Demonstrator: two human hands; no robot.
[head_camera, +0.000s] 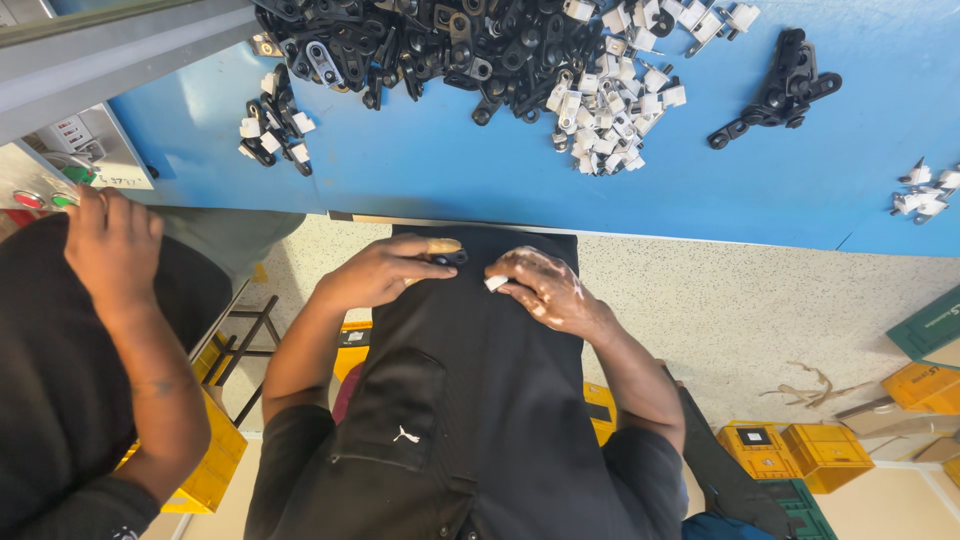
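The left hand (385, 272) is pinching a black part (450, 257) and the right hand (540, 290) is pinching what looks like a white clip (496, 283), off the blue bench (420, 160) edge, so either could be slipping floorward.

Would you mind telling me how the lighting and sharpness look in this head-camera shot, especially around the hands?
In the head view, light is even and bright on the blue table; the left hand with its small black part and the right hand with its white clip are sharp, with slight sheen on the right hand; edges bow from wide-angle distortion.
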